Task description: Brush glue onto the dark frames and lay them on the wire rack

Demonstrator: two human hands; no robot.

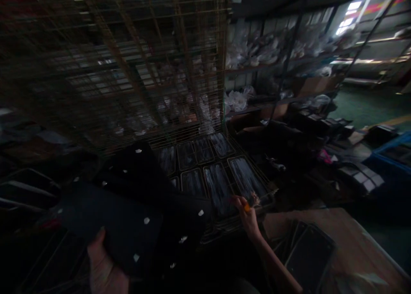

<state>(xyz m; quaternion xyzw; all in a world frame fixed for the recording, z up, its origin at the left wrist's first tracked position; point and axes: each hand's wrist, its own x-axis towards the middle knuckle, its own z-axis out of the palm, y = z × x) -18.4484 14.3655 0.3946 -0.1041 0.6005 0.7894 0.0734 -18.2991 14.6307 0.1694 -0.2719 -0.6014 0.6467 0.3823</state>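
The left hand (pixel 105 264) is tilting upward, its thumb clamping a dark, white-dotted panel (pixel 125 215) lying beyond the grip and slanting from upper left to lower right. The right hand (pixel 248 219) is clasping an orange-handled brush (pixel 247 207), bristles pointing up-right, near streaked panels (pixel 218 187).

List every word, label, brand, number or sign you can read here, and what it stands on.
No readable text anywhere; the view is dark and blurred.
Dark panel in the left hand: pale patches, no lettering discernible.
Plastic bags on the shelves: too blurred to tell if printed.
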